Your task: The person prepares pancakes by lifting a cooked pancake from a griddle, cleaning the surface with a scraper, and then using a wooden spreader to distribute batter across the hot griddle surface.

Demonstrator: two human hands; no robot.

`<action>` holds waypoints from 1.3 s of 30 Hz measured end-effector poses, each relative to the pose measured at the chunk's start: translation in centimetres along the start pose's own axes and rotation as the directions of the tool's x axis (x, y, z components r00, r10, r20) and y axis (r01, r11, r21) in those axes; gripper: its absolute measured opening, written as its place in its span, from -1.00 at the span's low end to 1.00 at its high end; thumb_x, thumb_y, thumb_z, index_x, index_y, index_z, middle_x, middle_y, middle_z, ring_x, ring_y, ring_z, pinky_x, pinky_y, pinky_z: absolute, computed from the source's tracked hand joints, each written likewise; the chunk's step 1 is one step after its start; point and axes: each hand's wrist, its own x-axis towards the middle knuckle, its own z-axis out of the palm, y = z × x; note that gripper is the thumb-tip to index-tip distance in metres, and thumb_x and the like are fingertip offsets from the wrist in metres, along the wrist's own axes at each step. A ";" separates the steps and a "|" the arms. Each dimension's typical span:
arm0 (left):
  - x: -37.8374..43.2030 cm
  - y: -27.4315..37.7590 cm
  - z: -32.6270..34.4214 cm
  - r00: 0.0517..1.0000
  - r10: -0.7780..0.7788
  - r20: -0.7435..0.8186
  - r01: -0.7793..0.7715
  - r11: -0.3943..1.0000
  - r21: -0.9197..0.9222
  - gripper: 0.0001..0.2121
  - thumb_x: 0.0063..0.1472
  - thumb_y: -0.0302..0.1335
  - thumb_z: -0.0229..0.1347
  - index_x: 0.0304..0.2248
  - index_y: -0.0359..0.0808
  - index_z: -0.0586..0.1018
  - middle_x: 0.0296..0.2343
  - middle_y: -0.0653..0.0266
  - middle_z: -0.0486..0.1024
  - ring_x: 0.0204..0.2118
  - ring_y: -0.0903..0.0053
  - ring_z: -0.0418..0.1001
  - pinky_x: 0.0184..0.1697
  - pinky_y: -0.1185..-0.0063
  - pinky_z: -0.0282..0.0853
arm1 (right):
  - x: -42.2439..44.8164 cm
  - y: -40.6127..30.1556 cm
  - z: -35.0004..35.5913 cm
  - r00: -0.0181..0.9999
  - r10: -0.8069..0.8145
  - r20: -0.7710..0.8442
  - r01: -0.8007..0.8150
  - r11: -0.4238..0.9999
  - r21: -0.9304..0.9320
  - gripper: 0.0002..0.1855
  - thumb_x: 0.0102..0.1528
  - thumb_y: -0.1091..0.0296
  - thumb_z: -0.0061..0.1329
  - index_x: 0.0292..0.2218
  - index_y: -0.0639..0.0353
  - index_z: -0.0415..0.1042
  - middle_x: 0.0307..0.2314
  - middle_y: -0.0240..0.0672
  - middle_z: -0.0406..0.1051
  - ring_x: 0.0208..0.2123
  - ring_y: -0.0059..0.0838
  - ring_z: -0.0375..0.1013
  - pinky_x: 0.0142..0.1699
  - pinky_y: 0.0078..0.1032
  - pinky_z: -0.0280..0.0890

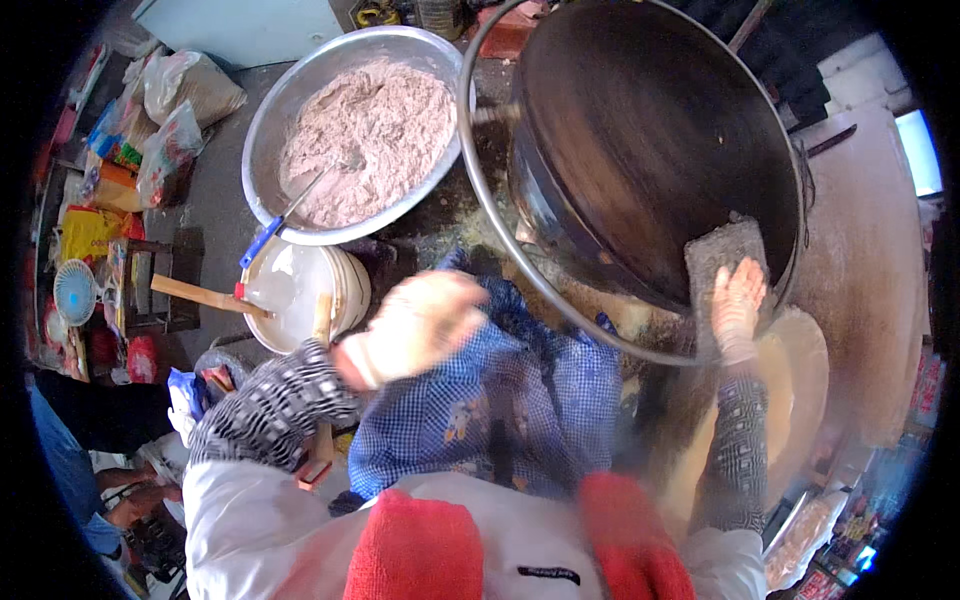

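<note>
At the right, my right hand (pixel 739 304), in a pale glove, presses a grey cloth or pad (pixel 721 259) against the near right edge of a large dark round griddle (pixel 645 142). A metal ring (pixel 491 199) runs around the griddle. My left hand (pixel 427 322), also gloved and blurred by motion, is over the blue checked apron on my lap; whether it holds anything is not visible. Beyond it, a wide metal basin (pixel 251 150) holds a pinkish, lumpy mixture with a blue-handled utensil (pixel 262 241) in it. A white bucket (pixel 352 281) with wooden handles stands below the basin.
A large pan of pale yellow batter (pixel 810 360) is beneath my right forearm, beside a brown board or tabletop (pixel 862 285). Plastic bags (pixel 187 86), a small fan (pixel 75 292) and a stool (pixel 161 319) are at the left. Another person's hands (pixel 139 495) show at the lower left.
</note>
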 end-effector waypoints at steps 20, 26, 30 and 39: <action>13.2 -11.5 -10.1 0.932 0.280 0.230 -0.331 0.405 0.852 -0.48 -0.01 -0.52 0.06 0.03 -0.30 0.39 0.00 0.07 0.33 0.11 0.15 0.21 0.20 0.28 0.09 | 21.0 -17.5 -8.6 0.997 -0.058 -0.040 0.066 0.974 0.216 -0.12 0.19 -0.27 -0.50 0.24 0.34 -0.09 0.25 -0.05 -0.12 0.30 -0.18 -0.13 0.34 -0.28 -0.23; 12.3 -5.5 -1.7 0.666 -0.161 0.729 -0.544 0.564 0.621 -0.76 0.02 -0.12 0.07 -0.57 -0.06 0.64 -0.72 0.30 0.47 -0.59 0.34 0.44 -0.37 0.39 0.27 | 18.9 5.4 -6.7 0.950 0.288 0.120 -0.304 0.942 0.144 -0.16 0.17 -0.23 -0.40 0.20 0.34 0.02 0.21 0.06 -0.03 0.28 -0.19 -0.05 0.33 -0.20 -0.20; 7.7 2.4 5.1 0.801 0.094 0.591 -0.445 0.755 0.483 -0.91 0.05 -0.34 0.06 -0.47 -0.06 0.59 -0.70 0.41 0.43 -0.63 0.50 0.45 -0.56 0.50 0.37 | 17.2 12.1 -3.3 0.843 0.536 0.030 -0.537 0.839 0.094 -0.20 0.22 -0.17 -0.48 0.23 0.33 -0.05 0.25 0.01 -0.14 0.31 -0.17 -0.19 0.33 -0.22 -0.32; 5.0 19.7 21.5 0.775 -0.146 0.615 -0.157 0.898 0.410 -0.84 0.13 -0.32 -0.03 -0.49 -0.17 0.52 -0.48 0.23 0.47 -0.30 0.46 0.44 -0.13 0.35 0.31 | 11.3 -23.2 -6.6 0.790 -0.479 -0.383 0.577 0.791 0.201 -0.29 0.11 -0.11 -0.25 0.01 0.44 0.26 0.01 0.10 0.24 0.10 -0.08 0.20 0.21 -0.16 0.02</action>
